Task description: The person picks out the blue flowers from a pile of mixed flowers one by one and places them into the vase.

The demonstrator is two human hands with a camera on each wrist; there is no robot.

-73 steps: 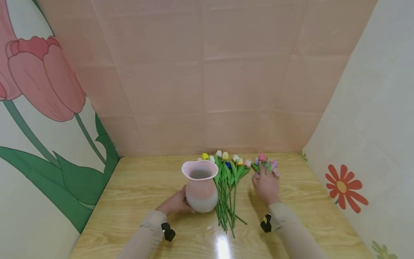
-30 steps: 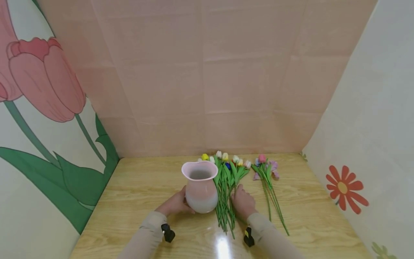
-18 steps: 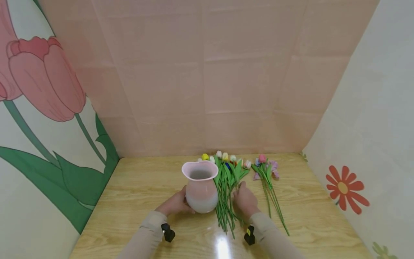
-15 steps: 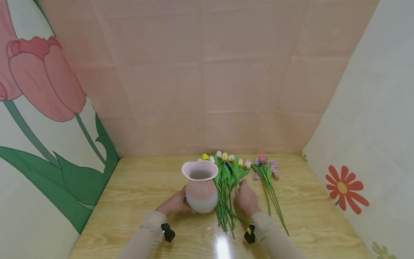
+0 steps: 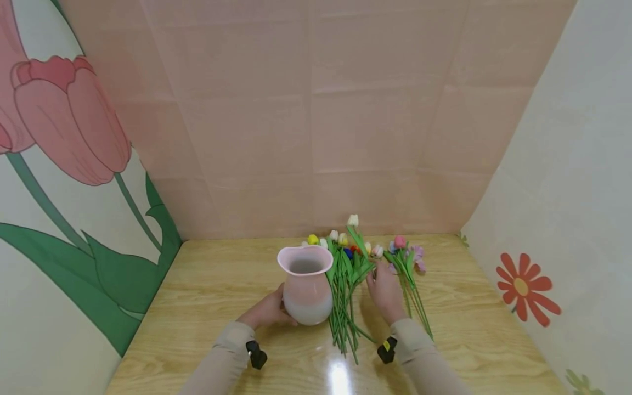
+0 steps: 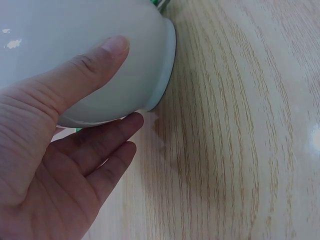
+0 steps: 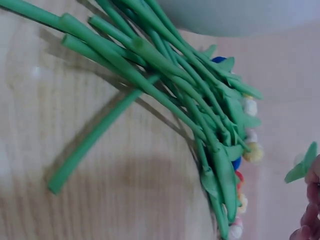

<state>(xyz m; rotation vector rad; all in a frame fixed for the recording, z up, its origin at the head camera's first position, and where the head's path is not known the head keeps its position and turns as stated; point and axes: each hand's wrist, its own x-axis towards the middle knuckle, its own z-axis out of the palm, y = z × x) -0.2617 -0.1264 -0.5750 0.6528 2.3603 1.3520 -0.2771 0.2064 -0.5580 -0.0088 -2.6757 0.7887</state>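
A pink-and-white vase (image 5: 308,299) with a wavy rim is on the table. My left hand (image 5: 269,309) holds its lower left side; in the left wrist view the thumb (image 6: 95,70) lies on the vase's wall (image 6: 140,65) and the other fingers reach under its curve. Just right of the vase lies a bunch of artificial tulips (image 5: 340,307) with long green stems. My right hand (image 5: 387,288) pinches a white tulip (image 5: 353,220), its head raised above the bunch. In the right wrist view only part of that hand (image 7: 312,200) shows, beside a green leaf (image 7: 302,167).
Farther right lies a smaller group with a pink tulip (image 5: 399,242) and purple flowers (image 5: 418,258). A pink backdrop (image 5: 316,137) stands at the table's far edge, with flower-printed panels on either side. Several tulip stems (image 7: 145,70) cross each other near the right hand.
My right hand went from the right-hand flowers to the bunch, took hold of a white tulip and lifted its head up and away. My left hand and the vase stayed put.
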